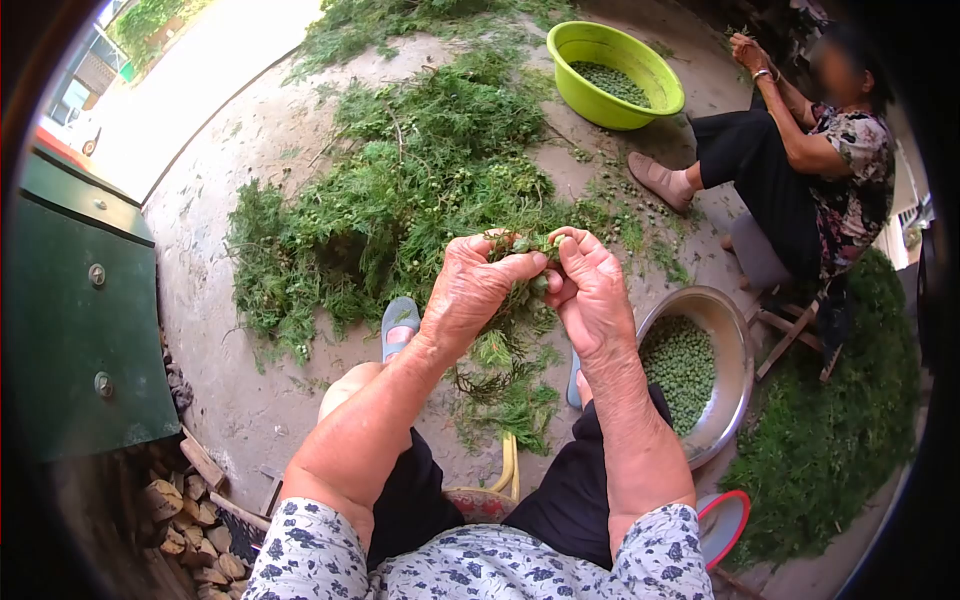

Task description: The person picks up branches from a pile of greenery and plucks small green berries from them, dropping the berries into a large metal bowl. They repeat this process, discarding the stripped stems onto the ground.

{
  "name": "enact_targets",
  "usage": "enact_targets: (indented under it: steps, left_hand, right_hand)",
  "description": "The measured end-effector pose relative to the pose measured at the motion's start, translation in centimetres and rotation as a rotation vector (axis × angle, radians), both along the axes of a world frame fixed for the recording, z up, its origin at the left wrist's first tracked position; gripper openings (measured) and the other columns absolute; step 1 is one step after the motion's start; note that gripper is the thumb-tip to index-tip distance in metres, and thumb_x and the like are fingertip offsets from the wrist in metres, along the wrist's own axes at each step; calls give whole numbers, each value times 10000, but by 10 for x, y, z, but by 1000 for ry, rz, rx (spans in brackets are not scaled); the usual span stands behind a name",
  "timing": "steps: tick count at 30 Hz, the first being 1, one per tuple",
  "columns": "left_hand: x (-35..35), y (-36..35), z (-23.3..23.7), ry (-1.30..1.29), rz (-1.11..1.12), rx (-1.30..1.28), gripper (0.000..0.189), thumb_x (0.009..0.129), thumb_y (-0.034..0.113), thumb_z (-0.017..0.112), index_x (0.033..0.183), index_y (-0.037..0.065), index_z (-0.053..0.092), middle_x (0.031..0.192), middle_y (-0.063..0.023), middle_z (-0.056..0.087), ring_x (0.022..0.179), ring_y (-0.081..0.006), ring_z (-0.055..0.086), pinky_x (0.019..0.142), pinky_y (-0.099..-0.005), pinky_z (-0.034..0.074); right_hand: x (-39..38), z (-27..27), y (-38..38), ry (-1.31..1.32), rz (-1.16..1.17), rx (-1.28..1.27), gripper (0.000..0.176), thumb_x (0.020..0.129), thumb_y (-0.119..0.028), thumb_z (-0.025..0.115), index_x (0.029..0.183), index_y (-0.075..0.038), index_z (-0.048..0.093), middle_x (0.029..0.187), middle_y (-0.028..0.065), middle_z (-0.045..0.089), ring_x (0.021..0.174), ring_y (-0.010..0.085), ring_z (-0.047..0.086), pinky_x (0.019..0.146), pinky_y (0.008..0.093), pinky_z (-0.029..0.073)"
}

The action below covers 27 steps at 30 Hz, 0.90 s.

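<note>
My left hand (475, 285) is closed on a green sprig (520, 245) in front of me, its thumb and fingers pressed together. My right hand (592, 290) touches the same sprig from the other side, thumb and fingers pinched at small green berries (558, 241). The two hands nearly meet. Beneath and beyond them a large heap of green branches (410, 180) lies on the ground. To the right of my right forearm stands a metal basin (740, 372) with green berries (680, 370) in it.
A yellow-green basin (565, 42) holding berries stands at the back. A seated person (850, 150) works at the right, hands raised. More greenery (830, 440) lies lower right, near a red-rimmed container (735, 520). A green metal box (85, 320) and firewood (205, 530) are at left.
</note>
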State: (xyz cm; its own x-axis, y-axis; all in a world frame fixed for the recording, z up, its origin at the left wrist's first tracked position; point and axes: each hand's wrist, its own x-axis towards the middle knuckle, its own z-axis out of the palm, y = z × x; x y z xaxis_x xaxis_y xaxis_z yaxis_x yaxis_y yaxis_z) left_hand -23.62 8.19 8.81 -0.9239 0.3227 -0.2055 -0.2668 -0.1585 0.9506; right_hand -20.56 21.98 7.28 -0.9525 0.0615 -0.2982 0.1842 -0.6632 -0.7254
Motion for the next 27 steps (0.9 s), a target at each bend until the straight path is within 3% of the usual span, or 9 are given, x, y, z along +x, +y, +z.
enact_targets:
  steps: [7, 11, 15, 16, 19, 21, 24, 26, 27]
  left_hand:
    - [1, 1, 6, -119, -9, -4, 108, 742, 95, 690, 828, 35, 662, 722, -2, 633, 615, -67, 563, 571, -220, 464]
    - [4, -5, 6, -129, 61, -20, 128, 729, 107, 698, 814, 20, 658, 708, 2, 622, 629, -50, 534, 565, -217, 433]
    - [5, -4, -8, 49, 77, -85, 144, 727, 125, 727, 821, 35, 663, 701, 38, 605, 633, -28, 484, 562, -211, 410]
    - [5, -4, -6, 46, 72, -117, 187, 726, 100, 732, 892, 33, 677, 747, 46, 616, 676, -32, 506, 619, -203, 417]
    - [2, -4, -11, 49, 93, -94, 176, 730, 96, 729, 887, 35, 680, 742, 50, 616, 676, -32, 502, 615, -202, 416]
    - [0, -4, -13, 84, 91, -135, 170, 736, 97, 725, 887, 35, 680, 730, 54, 610, 674, -31, 496, 610, -200, 414]
    - [1, -1, -22, 158, 73, -153, 163, 744, 96, 717, 889, 32, 679, 706, 60, 600, 663, -27, 481, 593, -198, 409]
    - [1, 0, -26, 198, 61, -130, 162, 747, 94, 713, 891, 28, 677, 693, 61, 595, 654, -26, 472, 580, -197, 405]
    - [1, -1, -27, 279, 59, -279, 161, 752, 91, 705, 895, 23, 672, 680, 57, 590, 646, -24, 462, 563, -200, 401]
  right_hand:
    - [-3, -3, -12, 38, -199, 237, 132, 905, -198, 540, 959, -79, 523, 684, -17, 508, 484, 58, 434, 412, 201, 347]
    - [-15, -9, 19, 102, -252, -64, 157, 907, -226, 530, 938, -73, 519, 691, 27, 512, 497, 96, 456, 435, 234, 366]
    - [-12, 10, 15, 142, -158, -172, 98, 882, -115, 524, 958, -60, 500, 764, 65, 544, 618, 147, 525, 486, 268, 404]
    - [-11, 13, 16, 127, -133, -232, 108, 865, -73, 517, 968, -53, 493, 791, 76, 553, 662, 162, 541, 502, 279, 415]
    - [-8, 27, 16, 100, -128, -186, 154, 830, -19, 485, 980, -50, 473, 830, 96, 561, 715, 180, 548, 517, 279, 423]
    - [-7, 25, 14, 96, -101, -175, 121, 847, -46, 533, 964, -34, 507, 796, 60, 559, 649, 133, 532, 499, 244, 413]
    - [-3, 17, 2, 156, 97, 433, 168, 810, -93, 655, 929, 12, 600, 741, -22, 542, 527, 36, 445, 452, 183, 358]
    - [-5, 12, -7, 342, -5, 927, 142, 770, -73, 668, 889, -4, 631, 748, 15, 569, 588, 94, 504, 530, 229, 422]
    - [-6, 8, -9, 489, -81, 1136, 133, 754, -67, 673, 869, -9, 639, 744, 33, 576, 613, 117, 527, 560, 249, 441]
